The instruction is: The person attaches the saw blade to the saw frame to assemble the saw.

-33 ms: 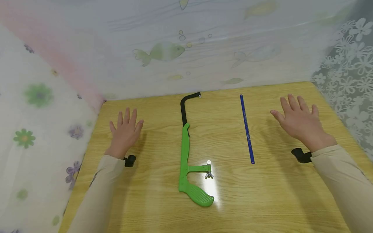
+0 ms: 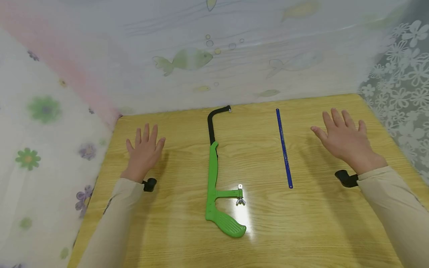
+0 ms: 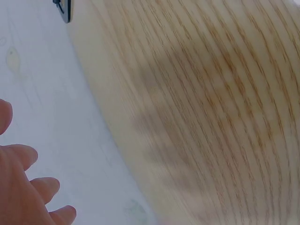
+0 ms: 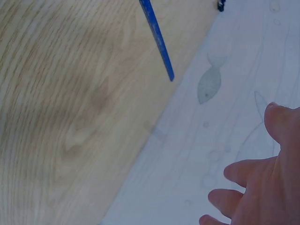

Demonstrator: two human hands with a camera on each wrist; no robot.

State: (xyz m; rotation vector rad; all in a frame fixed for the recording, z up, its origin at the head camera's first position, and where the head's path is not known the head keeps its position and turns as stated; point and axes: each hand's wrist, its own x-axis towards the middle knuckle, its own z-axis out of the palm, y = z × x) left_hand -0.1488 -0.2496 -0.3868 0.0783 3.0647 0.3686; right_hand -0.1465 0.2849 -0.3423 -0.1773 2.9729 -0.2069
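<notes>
A hacksaw frame (image 2: pixel 212 175) with a green handle and a black bent front bar lies on the table, no blade fitted in it. Its short green arm carries a metal pin and a wing nut (image 2: pixel 240 201). To the right of it lies a separate blue hacksaw blade (image 2: pixel 284 149), its far end also showing in the right wrist view. My left hand (image 2: pixel 143 154), fingers spread, is held over the table left of the frame. Over on the right, my right hand (image 2: pixel 346 139) is likewise spread, beyond the blade. Neither hand holds anything.
The wood-grain table (image 2: pixel 181 238) meets a pale curtain (image 2: pixel 134 82) printed with fish at its far edge. A flowered sheet (image 2: pixel 43 149) hangs along the left, and a white flower-patterned covering (image 2: pixel 409 85) stands at the right. Black wrist mounts (image 2: pixel 345 178) stick out from the sleeves.
</notes>
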